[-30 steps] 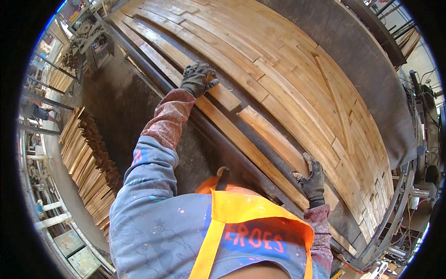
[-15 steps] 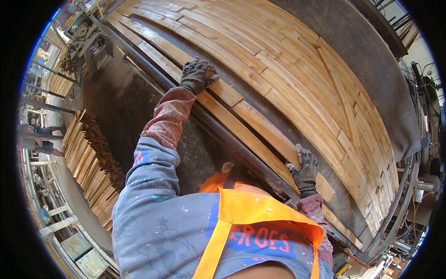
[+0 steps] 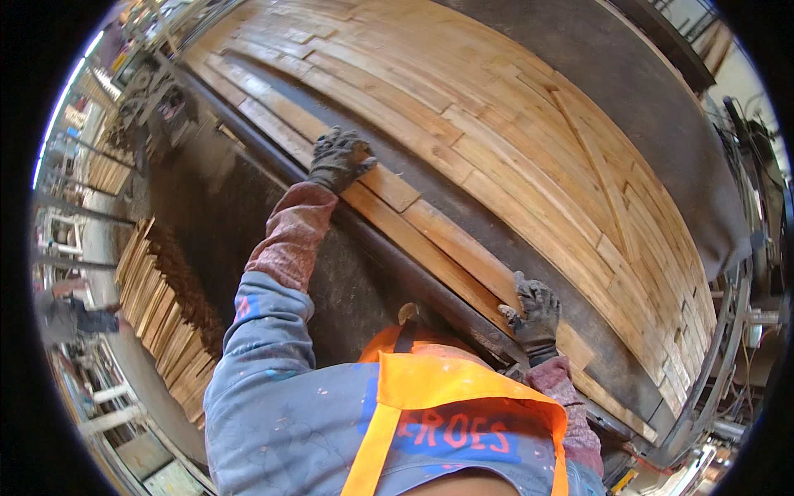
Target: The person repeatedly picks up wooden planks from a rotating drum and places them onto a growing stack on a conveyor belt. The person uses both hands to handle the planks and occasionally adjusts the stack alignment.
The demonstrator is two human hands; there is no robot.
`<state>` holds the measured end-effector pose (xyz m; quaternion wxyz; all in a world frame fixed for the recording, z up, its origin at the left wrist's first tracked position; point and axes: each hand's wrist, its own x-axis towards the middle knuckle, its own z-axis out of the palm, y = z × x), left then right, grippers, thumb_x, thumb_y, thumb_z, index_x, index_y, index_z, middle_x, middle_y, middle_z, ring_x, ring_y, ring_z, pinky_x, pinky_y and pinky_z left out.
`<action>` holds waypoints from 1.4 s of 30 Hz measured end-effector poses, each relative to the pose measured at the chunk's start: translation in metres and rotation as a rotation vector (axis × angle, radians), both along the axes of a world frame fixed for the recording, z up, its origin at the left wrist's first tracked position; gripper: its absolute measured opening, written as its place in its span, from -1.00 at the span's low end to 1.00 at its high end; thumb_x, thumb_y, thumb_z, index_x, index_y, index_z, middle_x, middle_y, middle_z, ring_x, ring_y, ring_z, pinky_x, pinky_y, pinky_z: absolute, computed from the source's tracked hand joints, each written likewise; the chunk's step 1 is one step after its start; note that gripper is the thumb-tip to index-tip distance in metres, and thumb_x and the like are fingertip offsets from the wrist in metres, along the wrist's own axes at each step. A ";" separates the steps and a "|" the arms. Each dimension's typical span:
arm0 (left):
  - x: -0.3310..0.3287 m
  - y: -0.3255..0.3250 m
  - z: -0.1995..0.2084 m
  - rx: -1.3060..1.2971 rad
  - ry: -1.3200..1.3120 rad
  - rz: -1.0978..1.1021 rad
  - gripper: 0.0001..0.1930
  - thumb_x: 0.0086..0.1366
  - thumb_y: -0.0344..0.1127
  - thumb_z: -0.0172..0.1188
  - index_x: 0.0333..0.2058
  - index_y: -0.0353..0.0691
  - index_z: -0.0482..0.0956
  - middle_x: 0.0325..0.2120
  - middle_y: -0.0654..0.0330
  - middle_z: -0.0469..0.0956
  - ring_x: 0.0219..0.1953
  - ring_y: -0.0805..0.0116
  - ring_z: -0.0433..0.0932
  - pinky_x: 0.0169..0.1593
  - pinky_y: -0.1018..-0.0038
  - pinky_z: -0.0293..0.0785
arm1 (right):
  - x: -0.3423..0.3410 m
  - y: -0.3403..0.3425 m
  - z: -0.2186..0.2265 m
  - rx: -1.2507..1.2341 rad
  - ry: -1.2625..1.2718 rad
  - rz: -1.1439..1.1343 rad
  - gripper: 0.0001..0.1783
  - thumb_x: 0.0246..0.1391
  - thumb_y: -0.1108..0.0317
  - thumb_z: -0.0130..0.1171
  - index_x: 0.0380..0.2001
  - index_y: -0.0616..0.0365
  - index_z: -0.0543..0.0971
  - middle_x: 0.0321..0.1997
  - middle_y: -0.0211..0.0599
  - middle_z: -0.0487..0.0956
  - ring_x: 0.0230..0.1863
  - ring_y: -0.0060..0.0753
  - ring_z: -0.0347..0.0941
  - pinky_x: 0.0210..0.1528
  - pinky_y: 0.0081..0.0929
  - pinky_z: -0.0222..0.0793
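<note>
My left hand, in a dark, dirty work glove, lies with bent fingers over a wooden strip near the belt's front edge. Farther right and nearer to me, my right hand in a like glove curls over the right part of another strip, its thumb on the near side. These two strips meet end to end. They lie snug along a front row of narrow strips, beside a dark metal rail. The undersides of both hands are hidden.
Beyond a dark strip of belt lies a wide field of wooden strips, one strip slanting across it. Dark belt shows behind. Stacked wood pieces are at the left. A person stands at the far left. Machine frames flank the right.
Both hands have drawn slightly toward me with the strips. The dark gap between these strips and the front row has closed. The whole view has shifted a little.
</note>
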<state>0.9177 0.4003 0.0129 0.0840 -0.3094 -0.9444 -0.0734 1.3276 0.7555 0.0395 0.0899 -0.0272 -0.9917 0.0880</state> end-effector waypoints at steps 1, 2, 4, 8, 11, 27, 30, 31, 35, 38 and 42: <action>0.000 0.000 -0.002 0.061 0.089 0.004 -0.64 0.22 0.18 0.32 -0.15 0.12 0.73 -0.12 0.19 0.62 0.10 0.01 0.49 0.16 0.04 0.33 | 0.002 0.003 -0.002 0.030 0.013 0.000 -0.12 0.02 -0.22 0.32 0.38 -0.13 0.42 0.08 -0.29 0.49 0.16 -0.13 0.40 0.23 0.00 0.22; -0.007 0.000 -0.002 -0.072 -0.139 0.064 -0.65 0.21 0.18 0.33 -0.21 0.12 0.74 -0.16 0.16 0.62 0.02 0.01 0.54 0.08 0.03 0.38 | 0.002 0.005 -0.004 0.083 -0.004 -0.001 -0.13 0.02 -0.28 0.26 0.38 -0.19 0.43 0.09 -0.32 0.49 0.17 -0.15 0.39 0.24 0.02 0.20; -0.013 0.005 0.001 0.009 0.009 -0.049 -0.66 0.21 0.15 0.34 -0.20 0.10 0.73 -0.16 0.13 0.63 -0.02 -0.01 0.57 0.08 0.03 0.42 | 0.001 0.005 -0.009 0.058 -0.032 -0.072 -0.17 0.06 -0.29 0.22 0.38 -0.27 0.42 0.15 -0.33 0.48 0.23 -0.13 0.34 0.26 0.07 0.15; 0.021 0.043 0.019 -0.062 0.138 -0.095 -0.43 0.22 0.07 0.34 0.17 0.07 0.53 0.17 0.02 0.47 0.26 -0.10 0.36 0.29 -0.05 0.22 | -0.004 -0.014 -0.013 0.050 -0.155 -0.041 -0.29 0.25 -0.34 0.03 0.44 -0.54 0.33 0.51 -0.13 0.20 0.54 0.10 0.00 0.54 0.24 -0.29; 0.105 0.112 0.025 0.006 0.166 -0.292 -0.35 0.23 0.04 0.33 0.27 0.05 0.45 0.30 -0.01 0.33 0.39 -0.13 0.20 0.41 -0.10 0.07 | -0.015 0.000 -0.005 -0.104 -0.357 0.002 -0.26 0.28 -0.35 -0.01 0.47 -0.53 0.26 0.58 -0.13 0.12 0.60 0.10 -0.11 0.56 0.25 -0.38; 0.278 0.208 -0.005 0.159 -0.204 -0.326 -0.44 0.11 0.03 0.45 0.13 0.26 0.59 0.24 0.19 0.40 0.42 -0.08 0.16 0.45 -0.05 -0.03 | -0.024 0.385 0.007 -0.539 -0.170 -0.349 -0.26 0.11 -0.01 0.32 0.34 -0.05 0.42 0.17 -0.24 0.55 0.26 -0.23 0.43 0.27 -0.02 0.29; 0.278 0.215 -0.001 0.069 -0.175 -0.331 -0.46 0.06 -0.08 0.45 0.08 0.23 0.61 0.21 0.19 0.44 0.39 -0.11 0.21 0.41 -0.05 0.07 | 0.063 0.401 0.030 -1.646 -0.287 -0.207 -0.46 -0.05 0.54 0.47 0.07 0.21 0.60 -0.16 -0.43 0.64 -0.05 -0.54 0.55 -0.03 -0.48 0.55; 0.278 0.219 0.001 0.007 -0.201 -0.312 -0.46 0.05 -0.09 0.45 0.08 0.23 0.62 0.20 0.20 0.45 0.38 -0.10 0.21 0.41 -0.04 0.08 | 0.105 0.402 0.037 -1.356 -0.318 -0.019 -0.47 -0.05 0.50 0.49 0.05 0.22 0.60 -0.11 -0.42 0.65 -0.04 -0.56 0.53 0.00 -0.50 0.53; 0.269 0.226 0.006 -0.204 -0.257 -0.348 -0.46 0.03 -0.16 0.43 0.07 0.20 0.62 0.10 0.13 0.54 0.24 -0.08 0.39 0.32 0.12 0.30 | 0.286 0.389 0.047 -0.902 -0.383 -0.198 -0.34 -0.06 0.24 0.55 0.13 0.13 0.58 0.09 -0.19 0.61 0.12 -0.34 0.50 0.24 -0.36 0.41; 0.272 0.226 0.003 -0.131 -0.142 -0.361 -0.43 0.06 -0.22 0.42 0.13 0.16 0.59 0.11 0.04 0.54 0.21 -0.10 0.42 0.32 0.12 0.32 | 0.416 0.407 0.063 -0.413 -0.558 -0.316 -0.22 -0.17 0.20 0.58 0.19 0.04 0.56 0.24 -0.14 0.55 0.29 -0.16 0.44 0.36 -0.25 0.31; 0.282 0.221 -0.007 -0.130 -0.119 -0.184 -0.37 0.17 -0.21 0.40 0.25 0.20 0.51 0.28 -0.08 0.43 0.34 -0.19 0.32 0.44 0.09 0.19 | 0.535 0.437 0.059 0.001 -0.728 -0.666 -0.06 -0.27 0.23 0.56 0.31 -0.15 0.48 0.41 -0.13 0.42 0.47 -0.07 0.26 0.49 -0.10 0.12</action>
